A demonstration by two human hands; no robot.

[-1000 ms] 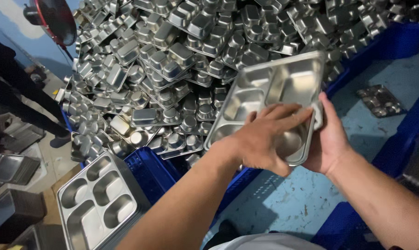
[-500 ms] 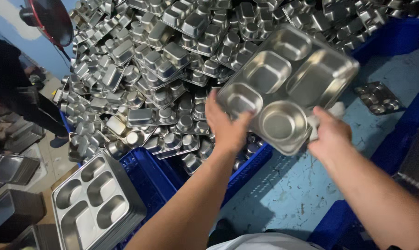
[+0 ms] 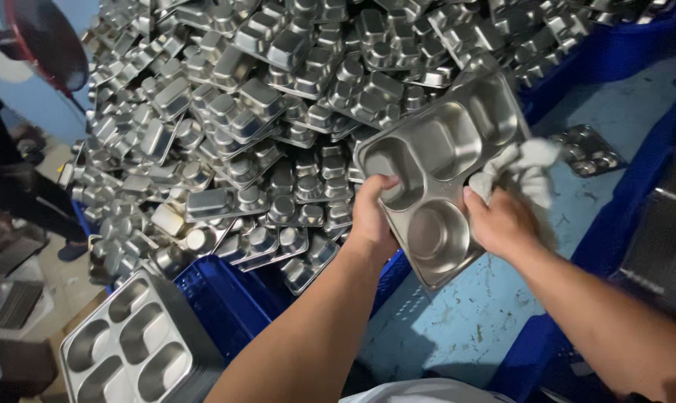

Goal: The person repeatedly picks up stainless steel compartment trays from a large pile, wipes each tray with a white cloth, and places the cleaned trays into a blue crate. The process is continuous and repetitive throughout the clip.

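Steel compartment tray (image 3: 446, 160), four wells, open face toward the camera, is held tilted in mid-air in front of the heap and above the blue-painted floor (image 3: 465, 313); its far corner overlaps the lower edge of the heap.

Far left: red-rimmed fan (image 3: 43, 41) at the top corner, partly cut off. Below it a dark-clothed person (image 3: 9, 172), blurred, stands beside flat trays on the ground.

Lower left: stack of trays (image 3: 129, 347), wells up, the same pattern as the held one, just beside a blue crate (image 3: 226, 287).

Centre left to centre: heap of trays (image 3: 278, 112), most lying wells down, piled unevenly and filling the upper frame. Lowest trays overhang the blue crate's rim.

Centre: left hand (image 3: 374, 213) grips the held tray's near-left edge, thumb curled into the left well, fingers hidden behind the tray.

Right of centre: right hand (image 3: 502, 220) is closed on a bunched white cloth (image 3: 524, 168), which is pressed against the tray's right rim. Whether the fingers also touch the metal cannot be told.

Right: one loose tray (image 3: 588, 149) lies flat on the floor, well apart from the held tray. Blue crate walls (image 3: 636, 216) border the floor on the right side.
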